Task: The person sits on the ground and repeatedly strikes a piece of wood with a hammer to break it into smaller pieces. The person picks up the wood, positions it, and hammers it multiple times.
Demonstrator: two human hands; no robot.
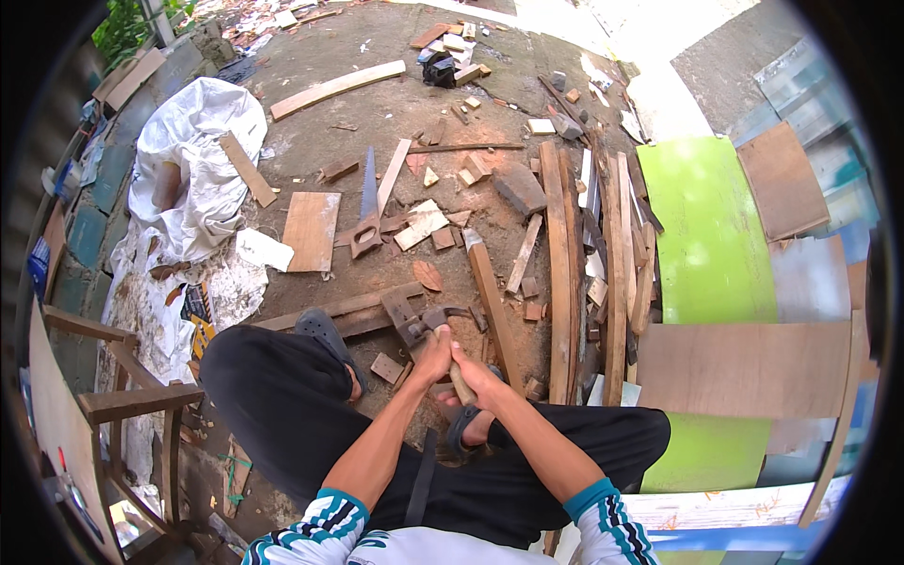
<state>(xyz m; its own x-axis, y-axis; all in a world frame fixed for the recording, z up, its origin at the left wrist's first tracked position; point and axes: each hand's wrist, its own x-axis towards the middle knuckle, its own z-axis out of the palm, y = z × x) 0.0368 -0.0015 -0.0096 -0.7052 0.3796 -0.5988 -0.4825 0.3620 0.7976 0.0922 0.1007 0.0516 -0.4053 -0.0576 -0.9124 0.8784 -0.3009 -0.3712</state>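
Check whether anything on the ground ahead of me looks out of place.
Yes: the handsaw lies uncovered and loose among scattered wood offcuts, which seems an odd spot for a cutting tool. The white sack on the left also looks crumpled.

Mid-handle of hammer [435, 318] hidden by L hand [433, 354]; some L fingers o/o sight too. R shoe [459, 435] part-covered. Shirt [443, 548] cut off at btm edge. Black bundle [438, 70], far end: too small to ID.
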